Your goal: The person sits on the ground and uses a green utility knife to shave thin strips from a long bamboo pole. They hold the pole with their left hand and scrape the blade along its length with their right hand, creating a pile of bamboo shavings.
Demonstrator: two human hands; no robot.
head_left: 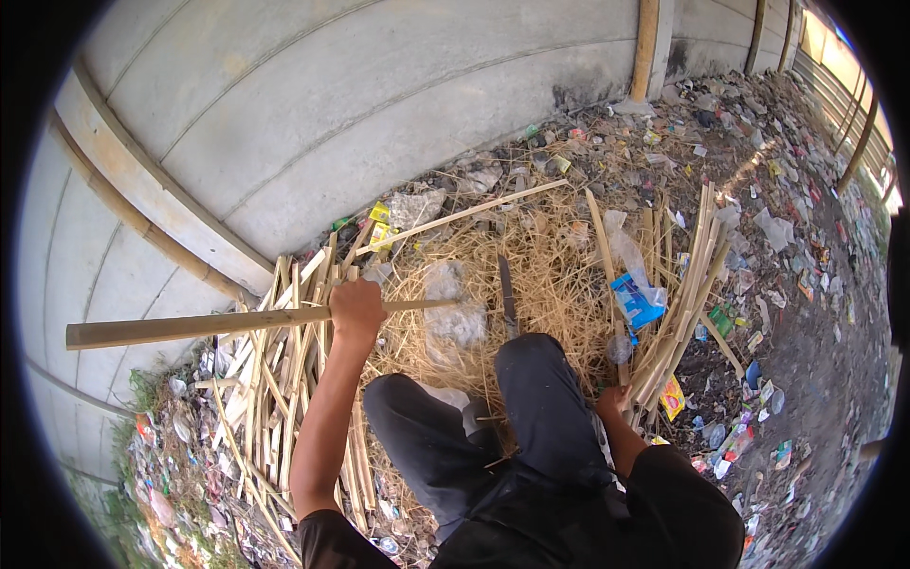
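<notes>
My left hand [357,308] is closed around a long bamboo strip [199,327], held out sideways. Its thicker end points left, and its other end lies over a pale grey block [453,308] in front of my knees. My right hand [613,404] is low beside my right knee, its fingers curled and partly hidden. It appears to grip the near end of a bamboo strip [600,232] that runs away from me, beside a bundle of split strips [687,294]. A long-bladed knife [507,287] lies on the straw-like shavings [555,256], touched by neither hand.
A pile of cut bamboo strips [284,389] lies on my left, and a single strip [464,216] crosses the far side. A blue packet [637,302] and clear plastic lie near the right bundle. Litter [758,284] covers the ground. A concrete wall [379,114] stands beyond.
</notes>
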